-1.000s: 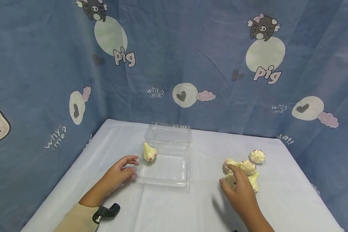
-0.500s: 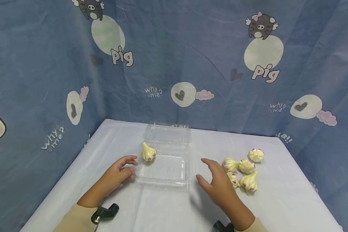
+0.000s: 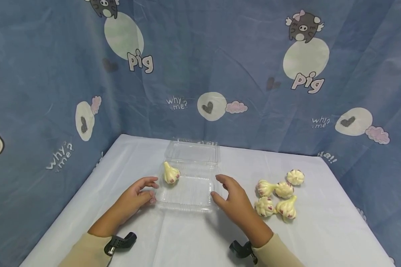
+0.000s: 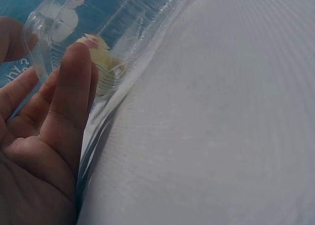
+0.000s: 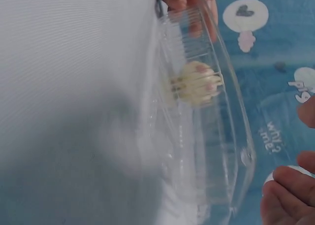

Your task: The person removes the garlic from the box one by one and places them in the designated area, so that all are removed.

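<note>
A clear plastic clamshell box (image 3: 187,204) stands on the white-covered table with its lid (image 3: 192,154) folded back. In its back left corner sits a garlic bulb (image 3: 171,174), stem up; both wrist views show this bulb through the plastic. My left hand (image 3: 135,196) touches the box's left edge, thumb and fingers apart and loosely bent. In the left wrist view, the left hand's thumb (image 4: 74,87) is in front of the box wall (image 4: 133,38). Beside the box's right edge hovers my right hand (image 3: 234,198), holding nothing, its fingers spread apart from the thumb.
Several more garlic bulbs (image 3: 264,206) lie grouped on the table to the right of my right hand, one of them (image 3: 295,177) farthest back. A blue printed curtain (image 3: 254,74) hangs behind and at the sides of the table (image 3: 187,241).
My right hand has moved left, from over the garlic group to the box's right edge, with nothing in it. The left hand, the box and the bulb inside have stayed put.
</note>
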`<state>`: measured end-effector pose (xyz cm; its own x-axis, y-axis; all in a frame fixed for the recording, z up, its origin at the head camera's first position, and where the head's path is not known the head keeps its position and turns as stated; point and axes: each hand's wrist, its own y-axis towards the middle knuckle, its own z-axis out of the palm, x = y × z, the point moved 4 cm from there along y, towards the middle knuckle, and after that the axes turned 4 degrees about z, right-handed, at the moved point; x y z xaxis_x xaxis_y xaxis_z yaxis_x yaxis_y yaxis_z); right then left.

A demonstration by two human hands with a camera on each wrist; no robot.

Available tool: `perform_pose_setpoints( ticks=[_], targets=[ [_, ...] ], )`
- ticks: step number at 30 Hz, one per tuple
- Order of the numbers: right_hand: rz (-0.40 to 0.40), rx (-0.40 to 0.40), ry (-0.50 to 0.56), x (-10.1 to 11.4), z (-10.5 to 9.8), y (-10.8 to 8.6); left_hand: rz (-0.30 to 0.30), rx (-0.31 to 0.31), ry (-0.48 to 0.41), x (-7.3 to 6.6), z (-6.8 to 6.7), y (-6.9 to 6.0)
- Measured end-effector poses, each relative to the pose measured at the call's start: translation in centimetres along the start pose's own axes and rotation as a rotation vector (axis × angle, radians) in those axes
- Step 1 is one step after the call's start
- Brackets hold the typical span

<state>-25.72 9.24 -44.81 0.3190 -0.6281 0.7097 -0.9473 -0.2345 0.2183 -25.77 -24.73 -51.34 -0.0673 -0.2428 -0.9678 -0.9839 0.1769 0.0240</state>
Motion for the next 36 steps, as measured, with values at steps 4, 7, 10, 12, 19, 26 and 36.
perform_pose_setpoints(
  ticks=[4,7,10,12,19,26,36],
  targets=[
    [-0.006,0.039,0.024,0.3,0.8,1.0,-0.01,-0.004,0.008,0.0,0.0,0.2],
    [-0.011,0.072,0.053,0.5,1.5,1.8,-0.013,-0.01,0.001,0.0,0.0,0.3],
    [-0.01,0.119,0.11,1.1,2.1,2.6,-0.008,-0.009,-0.008,0.0,0.0,0.3],
    [-0.005,0.148,0.13,1.6,2.4,3.0,-0.001,-0.008,-0.016,0.0,0.0,0.2],
    [0.011,0.197,0.143,3.0,3.7,4.3,0.008,-0.003,-0.046,0.3,0.0,0.3],
    [0.065,0.239,0.193,4.2,4.9,5.9,0.002,-0.014,-0.034,0.3,0.1,0.2],
    [0.117,0.261,0.184,3.7,6.1,8.1,0.0,0.0,-0.041,0.1,0.1,0.1]
  ],
)
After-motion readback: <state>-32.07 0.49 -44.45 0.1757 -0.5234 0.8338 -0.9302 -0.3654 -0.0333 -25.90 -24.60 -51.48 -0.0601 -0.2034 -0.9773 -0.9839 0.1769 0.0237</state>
